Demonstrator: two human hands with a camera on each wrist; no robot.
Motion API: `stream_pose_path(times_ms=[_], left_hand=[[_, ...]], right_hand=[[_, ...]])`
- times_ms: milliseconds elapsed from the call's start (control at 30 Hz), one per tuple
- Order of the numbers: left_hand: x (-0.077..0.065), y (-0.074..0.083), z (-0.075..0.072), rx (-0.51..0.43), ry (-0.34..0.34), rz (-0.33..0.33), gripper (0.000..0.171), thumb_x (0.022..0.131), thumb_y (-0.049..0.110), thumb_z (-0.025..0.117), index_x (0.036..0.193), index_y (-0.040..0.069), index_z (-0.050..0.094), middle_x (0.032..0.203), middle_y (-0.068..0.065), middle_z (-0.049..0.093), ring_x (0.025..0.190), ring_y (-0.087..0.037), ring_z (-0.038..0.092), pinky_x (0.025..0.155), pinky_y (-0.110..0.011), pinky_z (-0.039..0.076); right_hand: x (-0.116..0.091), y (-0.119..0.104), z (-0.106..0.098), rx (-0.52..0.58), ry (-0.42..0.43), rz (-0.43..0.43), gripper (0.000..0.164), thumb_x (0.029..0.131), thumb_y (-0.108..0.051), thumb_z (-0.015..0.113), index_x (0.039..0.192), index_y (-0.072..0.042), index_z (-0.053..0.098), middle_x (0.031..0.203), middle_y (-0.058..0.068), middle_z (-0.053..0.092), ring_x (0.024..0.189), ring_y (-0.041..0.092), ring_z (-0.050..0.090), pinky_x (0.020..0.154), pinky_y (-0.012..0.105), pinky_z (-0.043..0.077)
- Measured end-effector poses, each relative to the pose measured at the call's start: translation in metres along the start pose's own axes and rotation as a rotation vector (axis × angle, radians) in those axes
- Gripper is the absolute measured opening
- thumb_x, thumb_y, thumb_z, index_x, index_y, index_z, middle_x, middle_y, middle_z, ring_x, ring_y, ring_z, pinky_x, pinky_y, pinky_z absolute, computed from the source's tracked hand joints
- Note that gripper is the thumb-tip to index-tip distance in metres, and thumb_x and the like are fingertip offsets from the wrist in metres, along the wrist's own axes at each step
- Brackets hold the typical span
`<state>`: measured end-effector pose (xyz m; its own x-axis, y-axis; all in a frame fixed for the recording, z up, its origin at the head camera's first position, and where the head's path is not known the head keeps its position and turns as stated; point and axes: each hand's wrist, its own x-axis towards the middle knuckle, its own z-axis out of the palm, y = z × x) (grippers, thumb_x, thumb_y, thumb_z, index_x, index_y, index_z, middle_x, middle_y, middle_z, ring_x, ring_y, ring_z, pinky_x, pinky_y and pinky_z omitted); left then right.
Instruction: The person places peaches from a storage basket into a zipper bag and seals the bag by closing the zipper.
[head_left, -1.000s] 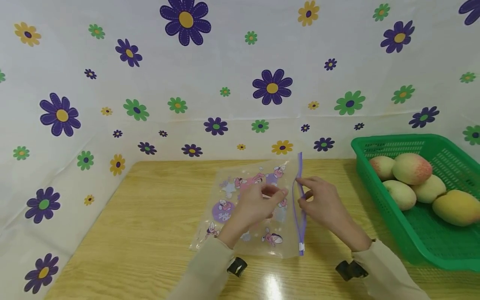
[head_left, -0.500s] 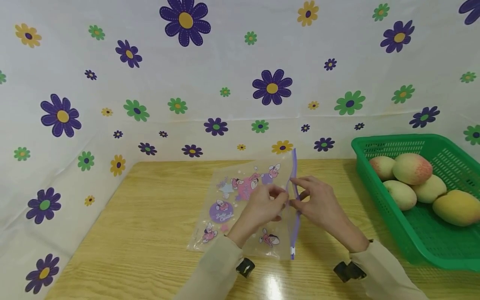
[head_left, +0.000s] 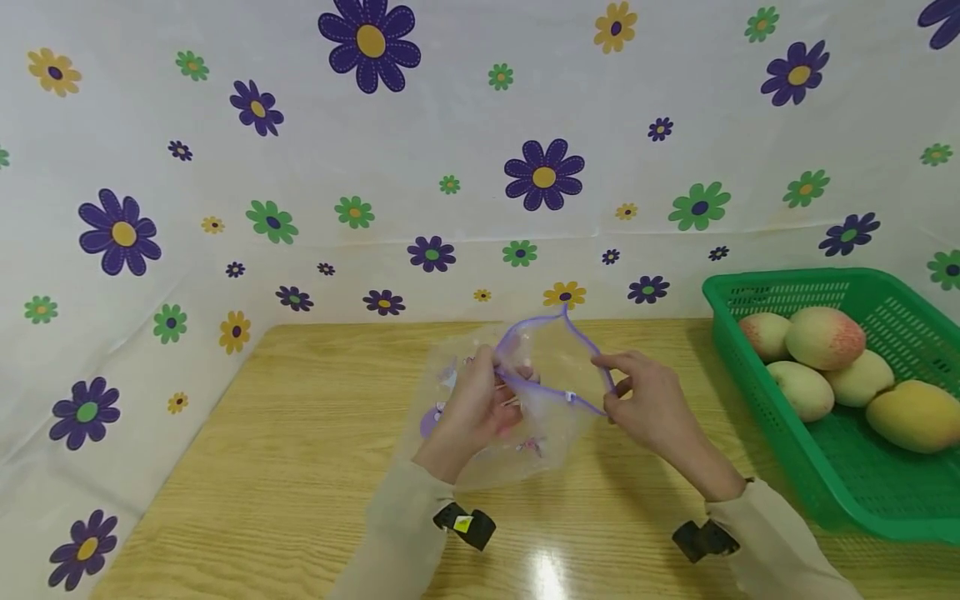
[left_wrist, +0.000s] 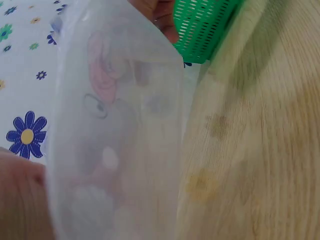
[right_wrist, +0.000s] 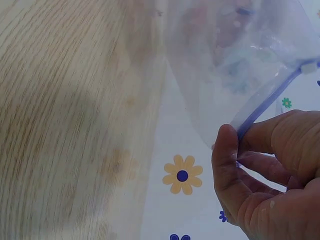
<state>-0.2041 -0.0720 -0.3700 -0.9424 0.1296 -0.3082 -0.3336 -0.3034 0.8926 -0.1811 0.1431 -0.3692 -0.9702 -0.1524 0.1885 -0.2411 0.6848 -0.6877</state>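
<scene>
A clear zipper bag with pink and purple cartoon prints is spread at its mouth, its purple zip edges apart in a wide loop. My left hand grips the left edge of the mouth, some fingers showing through the plastic. On the opposite side, my right hand pinches the other purple edge between thumb and fingers. A small white slider sits on the near zip edge. In the left wrist view the milky bag film fills the middle, with part of my left hand at the left.
A green plastic basket stands at the right of the wooden table. It holds several pale, red-blushed peaches and a yellow mango. Behind the table hangs a white cloth printed with flowers.
The zip edges, lying close together before, are now pulled wide apart. My left hand has moved left with one edge; my right hand has shifted slightly right. The bag's body has bunched up.
</scene>
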Motion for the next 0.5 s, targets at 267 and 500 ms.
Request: stream_pose_path(times_ms=[267, 500], left_hand=[[-0.004, 0.002, -0.01, 0.133, -0.082, 0.009, 0.036, 0.107, 0.028, 0.055, 0.134, 0.009, 0.04, 0.095, 0.003, 0.05, 0.073, -0.007, 0.045, 0.058, -0.017, 0.044], [-0.013, 0.009, -0.017, 0.359, -0.008, 0.091, 0.033, 0.105, 0.015, 0.057, 0.135, 0.002, 0.056, 0.104, -0.009, 0.069, 0.082, -0.011, 0.063, 0.062, -0.024, 0.059]], right_hand=[[0.002, 0.001, 0.002, -0.07, 0.003, -0.068, 0.04, 0.085, 0.003, 0.07, 0.125, 0.004, 0.069, 0.126, 0.026, 0.065, 0.079, 0.02, 0.069, 0.051, 0.022, 0.046], [0.006, -0.004, -0.001, -0.214, -0.146, -0.061, 0.074, 0.081, -0.017, 0.085, 0.14, 0.012, 0.052, 0.139, 0.033, 0.052, 0.102, 0.037, 0.066, 0.082, 0.045, 0.06]])
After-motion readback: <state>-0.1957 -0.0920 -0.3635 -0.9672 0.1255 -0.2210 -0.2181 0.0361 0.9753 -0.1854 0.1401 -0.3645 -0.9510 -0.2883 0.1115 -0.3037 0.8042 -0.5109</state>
